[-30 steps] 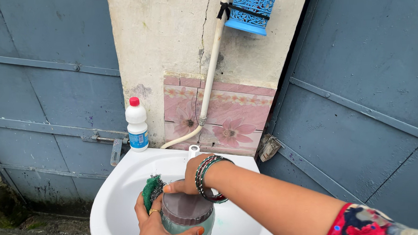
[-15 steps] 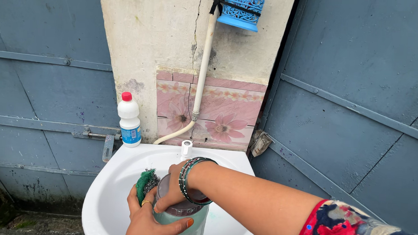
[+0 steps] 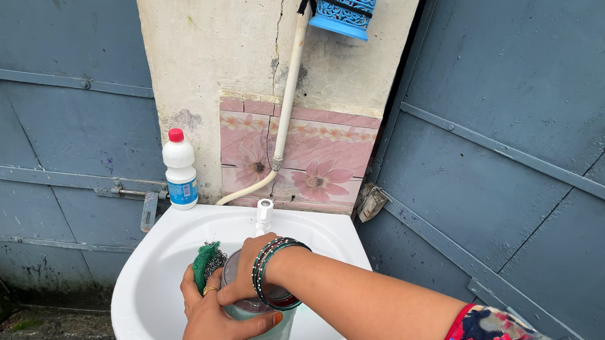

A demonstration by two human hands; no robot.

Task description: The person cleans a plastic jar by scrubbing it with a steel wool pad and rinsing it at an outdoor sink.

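Observation:
I hold a pale green jar (image 3: 263, 328) with a dark lid (image 3: 233, 272) over a white washbasin (image 3: 150, 272). My left hand (image 3: 218, 319) wraps around the jar's body and also pinches a green scrub pad (image 3: 202, 265) with a steel scourer against its left side. My right hand (image 3: 245, 266), with bangles at the wrist, grips the lid from above. The jar's lower part is cut off by the frame edge.
A white tap (image 3: 264, 215) stands at the basin's back. A white bottle with a red cap (image 3: 179, 170) sits on the basin's back left corner. A white pipe (image 3: 286, 108) runs down the cracked wall past flowered tiles. A blue holder (image 3: 342, 10) hangs above. Blue metal doors flank both sides.
My right hand has moved from the lid's far edge down onto the lid and now clasps it. The view has shifted slightly right and down.

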